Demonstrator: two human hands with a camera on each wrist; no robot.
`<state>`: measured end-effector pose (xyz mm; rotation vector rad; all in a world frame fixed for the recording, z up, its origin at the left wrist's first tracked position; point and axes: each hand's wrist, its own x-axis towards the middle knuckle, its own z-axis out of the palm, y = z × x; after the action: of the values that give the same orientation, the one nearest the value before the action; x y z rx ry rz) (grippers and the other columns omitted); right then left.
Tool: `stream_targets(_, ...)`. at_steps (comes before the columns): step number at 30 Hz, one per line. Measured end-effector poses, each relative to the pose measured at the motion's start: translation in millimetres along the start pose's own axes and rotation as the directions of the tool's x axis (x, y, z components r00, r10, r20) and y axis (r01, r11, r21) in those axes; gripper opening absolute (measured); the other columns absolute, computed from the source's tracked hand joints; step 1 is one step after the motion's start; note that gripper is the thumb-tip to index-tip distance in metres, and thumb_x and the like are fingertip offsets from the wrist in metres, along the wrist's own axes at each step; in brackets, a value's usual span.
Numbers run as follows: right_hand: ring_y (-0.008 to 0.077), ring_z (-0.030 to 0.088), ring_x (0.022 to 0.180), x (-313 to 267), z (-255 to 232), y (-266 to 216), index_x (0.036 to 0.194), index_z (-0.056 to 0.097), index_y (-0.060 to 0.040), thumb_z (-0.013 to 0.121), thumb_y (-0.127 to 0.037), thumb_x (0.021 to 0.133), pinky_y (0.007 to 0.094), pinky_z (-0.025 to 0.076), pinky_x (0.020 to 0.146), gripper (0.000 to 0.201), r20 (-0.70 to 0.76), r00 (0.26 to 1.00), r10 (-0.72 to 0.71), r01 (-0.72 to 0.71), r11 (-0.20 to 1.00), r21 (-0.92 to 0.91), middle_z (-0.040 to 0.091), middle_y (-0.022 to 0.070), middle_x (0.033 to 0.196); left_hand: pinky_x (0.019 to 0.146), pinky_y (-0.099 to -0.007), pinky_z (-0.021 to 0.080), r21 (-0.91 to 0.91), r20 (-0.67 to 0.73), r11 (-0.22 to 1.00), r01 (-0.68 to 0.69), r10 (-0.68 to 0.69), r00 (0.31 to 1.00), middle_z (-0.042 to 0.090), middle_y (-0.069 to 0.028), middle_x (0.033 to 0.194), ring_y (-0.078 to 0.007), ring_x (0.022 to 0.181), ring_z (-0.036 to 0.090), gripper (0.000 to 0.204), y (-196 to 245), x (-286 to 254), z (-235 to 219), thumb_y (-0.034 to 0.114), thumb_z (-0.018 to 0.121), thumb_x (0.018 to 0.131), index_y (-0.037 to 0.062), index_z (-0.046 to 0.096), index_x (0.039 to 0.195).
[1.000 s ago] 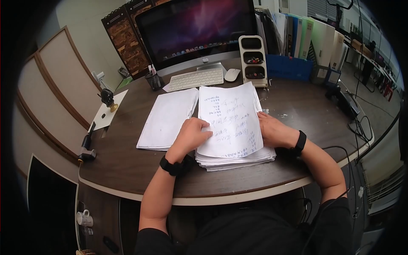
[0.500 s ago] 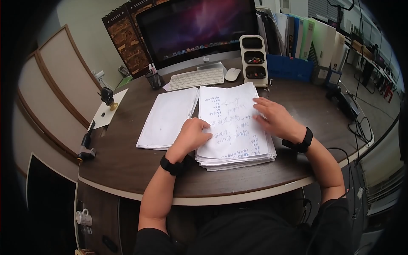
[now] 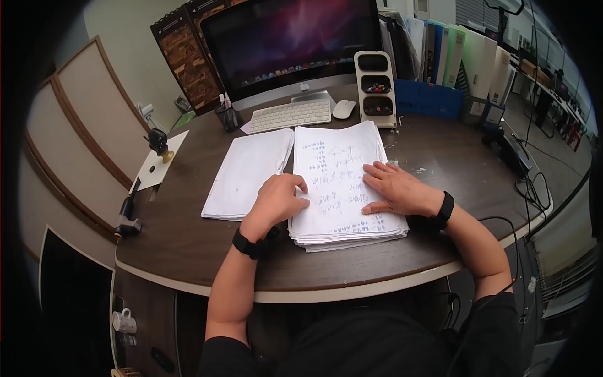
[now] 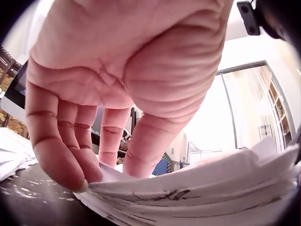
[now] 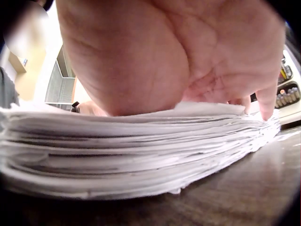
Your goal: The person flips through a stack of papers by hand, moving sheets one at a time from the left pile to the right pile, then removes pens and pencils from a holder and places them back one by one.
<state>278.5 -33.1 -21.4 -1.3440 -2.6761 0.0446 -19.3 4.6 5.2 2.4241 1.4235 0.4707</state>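
A thick stack of white paper sheets (image 3: 336,239) lies on the desk, its top page covered in blue handwriting. At the left edge of this stack, my left hand (image 3: 279,196) holds the sheets, thumb on top and curled fingers along the side. The left wrist view shows the fingertips (image 4: 77,181) right at the edges of the sheets. My right hand (image 3: 402,190) rests spread over the right part of the top page. In the right wrist view its palm (image 5: 188,61) is low over the layered sheets. A thinner pile of blank-faced paper (image 3: 242,179) lies left of the stack.
Behind the paper are a keyboard (image 3: 289,117), a mouse (image 3: 343,109) and a tall organizer (image 3: 375,91) below the monitor (image 3: 289,47). A pen cup (image 3: 227,118) stands at the back left. A desk phone (image 3: 505,151) with coiled cables sits at the right edge.
My right hand left the stack's right edge, lifted over the top page, and came down spread on it. The top page now lies flatter. My left hand stays at the left edge.
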Motion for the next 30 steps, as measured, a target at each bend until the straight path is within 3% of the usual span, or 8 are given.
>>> stream_targets(4, 0.0435, 0.036, 0.140, -0.2, 1.6, -0.2, 0.132, 0.052, 0.0081, 0.053, -0.068, 0.089, 0.0503, 0.028, 0.117, 0.087, 0.014, 1.000, 0.009, -0.009, 1.000, -0.008, 0.042, 0.0296, 0.146, 0.072, -0.0390, 0.053, -0.051, 0.079, 0.998, 0.039, -0.035, 0.996, 0.069, -0.0151, 0.075, -0.0314, 0.075, 0.068, 0.012, -8.0, 4.1, 1.6, 0.011, 0.071, 0.069, 0.0025, 0.071, 0.077)
stream_targets(8, 0.0422, 0.035, 0.140, -0.8, -1.5, -3.1, 0.133, 0.051, 0.0081, 0.056, -0.069, 0.086, 0.0507, 0.027, 0.118, 0.090, 0.033, 0.999, 0.018, -0.018, 1.000, -0.020, 0.042, 0.0284, 0.146, 0.072, -0.0388, 0.053, -0.021, 0.107, 0.998, 0.063, -0.060, 0.992, 0.068, -0.0147, 0.076, -0.0309, 0.076, 0.067, 0.010, -13.1, 6.0, 6.4, 0.010, 0.070, 0.070, 0.0024, 0.072, 0.077)
stream_targets(14, 0.0422, 0.035, 0.140, -3.3, 2.3, 1.1, 0.133, 0.050, 0.0086, 0.060, -0.073, 0.081, 0.0521, 0.027, 0.117, 0.097, 0.014, 1.000, -0.007, 0.007, 1.000, -0.027, 0.041, 0.0291, 0.145, 0.082, -0.0385, 0.051, 0.047, 0.090, 0.999, 0.018, -0.022, 0.996, 0.064, -0.0171, 0.099, -0.0325, 0.095, 0.063, 0.011, -12.5, 3.2, -0.8, 0.010, 0.069, 0.071, 0.0029, 0.071, 0.080)
stream_targets(20, 0.0451, 0.031, 0.143, -2.3, -3.7, -1.6, 0.134, 0.048, 0.0098, 0.059, -0.074, 0.082, 0.0532, 0.029, 0.117, 0.099, 0.071, 0.997, 0.009, -0.008, 1.000, -0.009, 0.038, 0.0305, 0.148, 0.091, -0.0364, 0.049, -0.006, 0.001, 1.000, -0.029, 0.029, 1.000, 0.061, -0.0208, 0.117, -0.0317, 0.105, 0.062, 0.052, -24.2, 5.9, 8.5, 0.020, 0.076, 0.074, 0.0045, 0.063, 0.122)
stream_targets(22, 0.0468, 0.027, 0.144, -1.7, -4.2, -1.4, 0.137, 0.045, 0.0092, 0.061, -0.074, 0.080, 0.0542, 0.026, 0.118, 0.102, 0.101, 0.995, 0.026, -0.028, 0.999, 0.023, 0.034, 0.0313, 0.151, 0.105, -0.0376, 0.043, -0.052, 0.050, 0.997, -0.048, 0.051, 0.997, 0.051, -0.0281, 0.139, -0.0373, 0.125, 0.054, 0.077, -22.5, 7.3, 11.8, 0.031, 0.075, 0.080, -0.0039, 0.046, 0.141)
stream_targets(23, 0.0484, 0.022, 0.146, -1.0, -5.0, -1.1, 0.140, 0.042, 0.0086, 0.063, -0.073, 0.078, 0.0551, 0.024, 0.119, 0.105, 0.129, 0.991, 0.041, -0.048, 0.997, 0.053, 0.030, 0.0321, 0.153, 0.105, -0.0376, 0.043, -0.052, 0.051, 0.997, -0.049, 0.051, 0.997, 0.051, -0.0281, 0.139, -0.0373, 0.125, 0.054, 0.077, -18.6, 7.4, 10.2, 0.031, 0.075, 0.080, -0.0039, 0.046, 0.141)
stream_targets(25, 0.0494, 0.021, 0.146, -0.3, -6.2, -0.7, 0.141, 0.041, 0.0087, 0.063, -0.074, 0.078, 0.0547, 0.024, 0.119, 0.106, 0.141, 0.989, 0.037, -0.051, 0.994, 0.094, 0.028, 0.0333, 0.153, 0.107, -0.0399, 0.042, -0.065, 0.252, 0.998, 0.003, 0.013, 0.968, 0.043, -0.0382, 0.141, -0.0430, 0.129, 0.049, 0.092, -8.9, 7.8, 5.6, 0.043, 0.069, 0.084, -0.0179, 0.032, 0.142)
stream_targets(30, 0.0519, 0.016, 0.146, 0.3, -7.2, -0.2, 0.143, 0.037, 0.0088, 0.065, -0.073, 0.077, 0.0527, 0.024, 0.119, 0.109, 0.148, 0.989, 0.025, -0.056, 0.977, 0.207, 0.022, 0.0363, 0.154, 0.112, -0.0400, 0.038, 0.001, 0.255, 1.000, 0.000, 0.000, 0.967, 0.028, -0.0477, 0.144, -0.0488, 0.134, 0.043, 0.111, -16.7, 9.8, 21.5, 0.056, 0.069, 0.082, -0.0199, 0.020, 0.146)
